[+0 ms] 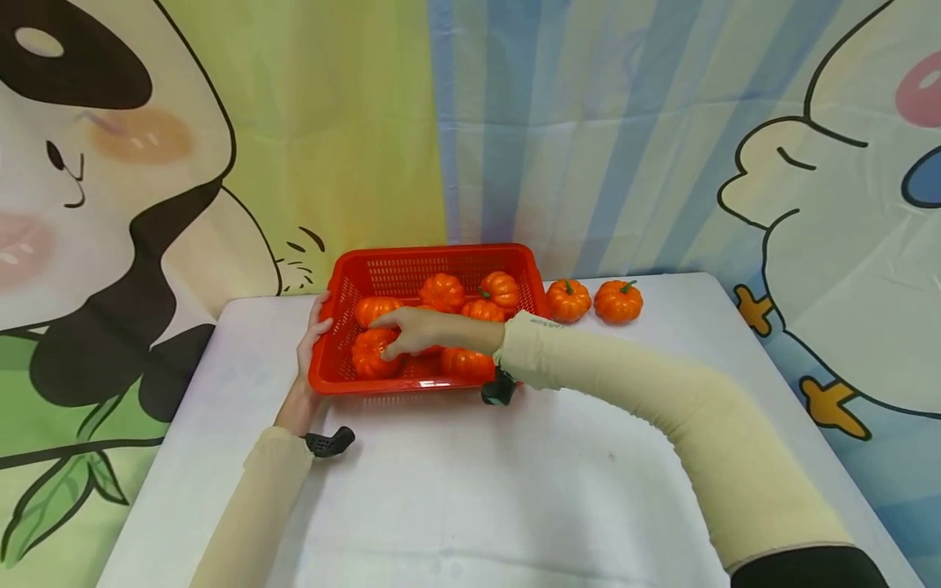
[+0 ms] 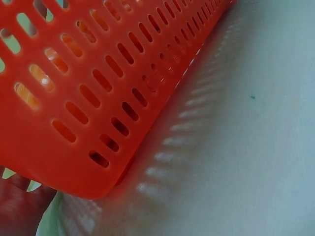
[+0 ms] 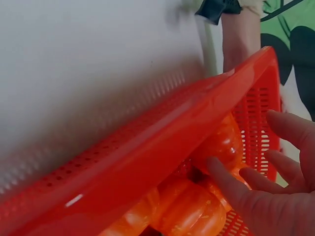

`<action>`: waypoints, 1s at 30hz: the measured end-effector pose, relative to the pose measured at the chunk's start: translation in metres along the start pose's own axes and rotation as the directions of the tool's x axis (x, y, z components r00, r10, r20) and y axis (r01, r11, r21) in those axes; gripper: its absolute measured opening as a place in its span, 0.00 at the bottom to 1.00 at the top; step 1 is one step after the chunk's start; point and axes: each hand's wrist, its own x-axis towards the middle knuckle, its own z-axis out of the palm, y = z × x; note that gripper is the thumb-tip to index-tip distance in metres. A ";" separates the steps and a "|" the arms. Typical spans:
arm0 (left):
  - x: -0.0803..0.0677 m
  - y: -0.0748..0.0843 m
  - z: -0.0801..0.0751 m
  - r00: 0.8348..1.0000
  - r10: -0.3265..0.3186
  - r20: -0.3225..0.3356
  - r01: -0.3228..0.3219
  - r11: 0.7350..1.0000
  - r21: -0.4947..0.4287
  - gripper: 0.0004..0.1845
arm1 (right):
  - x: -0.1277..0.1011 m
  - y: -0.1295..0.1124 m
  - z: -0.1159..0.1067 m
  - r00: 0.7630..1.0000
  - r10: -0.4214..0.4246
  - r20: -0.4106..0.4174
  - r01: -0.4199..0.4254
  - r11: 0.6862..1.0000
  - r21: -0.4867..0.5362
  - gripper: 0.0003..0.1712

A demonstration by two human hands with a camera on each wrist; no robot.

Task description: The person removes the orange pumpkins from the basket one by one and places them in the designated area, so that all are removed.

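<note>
Steadying the red basket from its left side, my left hand lies against the perforated wall with the thumb over the rim and the fingers fairly straight, pressing rather than clutching. The left wrist camera sees only that slotted wall close up and the white table beneath it. My right hand reaches across the basket from the right, fingers relaxed and spread, their tips resting on the pumpkin in the near left corner; I have not closed around it. The right wrist view shows my thumb touching that pumpkin, with the basket's near rim blocking much of the inside. More pumpkins crowd around my hand: one just behind it, three toward the back right, and one under my forearm. Right of the basket, two loose pumpkins sit side by side on the table. A cartoon cloth hangs behind.
</note>
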 end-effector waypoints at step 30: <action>0.001 0.002 -0.001 1.000 -0.014 0.004 0.014 0.999 -0.039 0.29 | 0.053 -0.013 0.015 0.990 -0.022 0.136 0.082 0.890 -0.449 0.37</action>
